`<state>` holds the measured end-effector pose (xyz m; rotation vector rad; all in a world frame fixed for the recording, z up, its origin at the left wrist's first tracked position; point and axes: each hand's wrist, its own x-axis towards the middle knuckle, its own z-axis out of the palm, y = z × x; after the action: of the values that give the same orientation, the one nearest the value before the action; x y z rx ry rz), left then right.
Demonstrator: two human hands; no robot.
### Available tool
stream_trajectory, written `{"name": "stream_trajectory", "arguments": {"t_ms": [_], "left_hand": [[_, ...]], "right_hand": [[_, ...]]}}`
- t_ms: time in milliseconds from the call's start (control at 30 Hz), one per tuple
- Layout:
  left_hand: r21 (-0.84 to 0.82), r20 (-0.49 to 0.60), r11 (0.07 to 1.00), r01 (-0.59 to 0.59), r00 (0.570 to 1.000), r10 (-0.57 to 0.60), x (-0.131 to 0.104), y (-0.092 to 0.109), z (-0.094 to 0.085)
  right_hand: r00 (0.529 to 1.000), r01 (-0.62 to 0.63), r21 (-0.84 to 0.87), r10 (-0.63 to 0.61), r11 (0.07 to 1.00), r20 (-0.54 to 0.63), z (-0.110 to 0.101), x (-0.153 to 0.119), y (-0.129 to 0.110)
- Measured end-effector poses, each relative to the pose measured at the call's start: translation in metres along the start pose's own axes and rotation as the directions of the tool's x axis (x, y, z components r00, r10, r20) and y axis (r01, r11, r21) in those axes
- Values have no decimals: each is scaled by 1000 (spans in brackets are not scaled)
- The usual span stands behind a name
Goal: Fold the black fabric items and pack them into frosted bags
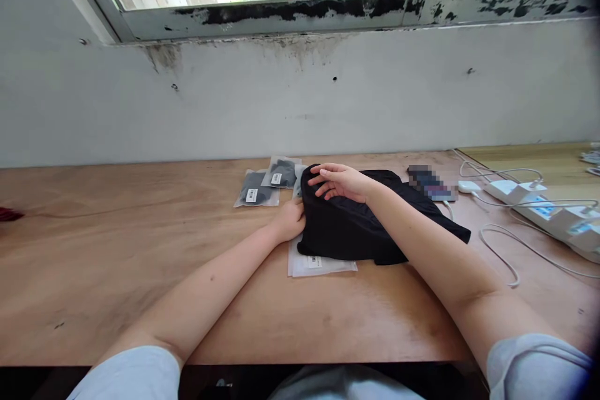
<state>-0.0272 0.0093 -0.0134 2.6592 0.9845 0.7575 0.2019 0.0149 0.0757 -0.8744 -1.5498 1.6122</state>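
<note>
Left hand grip pinched black garment edge; right hand flat, open, pressing fold. Folding step; next likely needs sliding into clear bag on tabletop.

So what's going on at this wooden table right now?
A person sits at the wooden table below a window, both bare hands on a black fabric garment. The left hand presses its left edge; the right hand rests flat on top. The garment lies partly over a clear plastic bag. Two sealed clear bags with dark contents lie behind, and a white power strip with cables sits at the right.
</note>
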Motion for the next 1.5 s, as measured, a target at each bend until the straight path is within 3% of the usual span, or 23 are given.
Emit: {"name": "stream_trajectory", "arguments": {"t_ms": [67, 100, 167, 233, 300, 400, 500, 600, 667, 733, 867, 1033, 1100, 1167, 1233, 1333, 1400, 1500], "left_hand": [[-51, -58, 996, 68, 996, -71, -1, -2, -2], [-53, -84, 993, 101, 991, -105, -2, -1, -4], [-74, -124, 986, 150, 980, -158, -5, 5, -8], [-174, -134, 968, 183, 969, -207, -7, 16, -10], [-312, -110, 919, 241, 951, -287, -9, 30, -8], [-457, -54, 815, 357, 903, -426, -10, 49, -3], [-480, 34, 778, 405, 895, -445, -8, 62, -9], [-308, 225, 848, 431, 899, -375, -6, 66, -31], [-136, 408, 894, 427, 847, -342, -7, 66, -47], [-16, 507, 926, 377, 802, -317, -9, 65, -59], [183, 517, 938, 293, 783, -346, -11, 69, -64], [517, 447, 834, 190, 771, -453, -11, 92, -61], [562, 409, 812, 157, 801, -438, -12, 100, -60], [504, 360, 856, 117, 872, -332, -13, 106, -58], [337, 344, 941, 18, 929, -140, -15, 109, -53], [24, 356, 994, -107, 930, 92, -20, 111, -42], [-116, 348, 990, -82, 930, 117, -23, 111, -34], [-250, 331, 967, 41, 942, 46, -25, 110, -25]], "right_hand": [[995, 4, -299, -33, 954, -92, -13, -1, -2], [983, -27, -490, -65, 872, -170, -22, -2, -2], [935, -187, -793, -142, 580, -325, -45, -4, 2], [880, -411, -851, -100, 327, -464, -67, -5, 11], [856, -509, -821, 54, 257, -514, -84, -6, 23], [871, -489, -798, 147, 352, -469, -95, -5, 40], [878, -470, -775, 133, 422, -460, -95, -1, 47], [879, -464, -748, 144, 474, -455, -91, 1, 47], [879, -456, -724, 133, 518, -458, -90, 1, 46], [885, -432, -699, 118, 570, -451, -90, 0, 46], [930, -320, -701, 71, 637, -360, -94, -2, 54], [953, -240, -748, 5, 619, -302, -94, 2, 57], [951, -233, -738, -9, 633, -308, -89, 3, 51], [947, -228, -704, -15, 673, -321, -79, 3, 41], [956, -202, -644, 6, 738, -293, -63, 1, 29], [979, -161, -510, 71, 845, -192, -33, -4, 13], [982, -152, -395, 92, 906, -168, -11, -7, 5], [980, -116, -219, 76, 969, -182, 18, -8, 1]]}}
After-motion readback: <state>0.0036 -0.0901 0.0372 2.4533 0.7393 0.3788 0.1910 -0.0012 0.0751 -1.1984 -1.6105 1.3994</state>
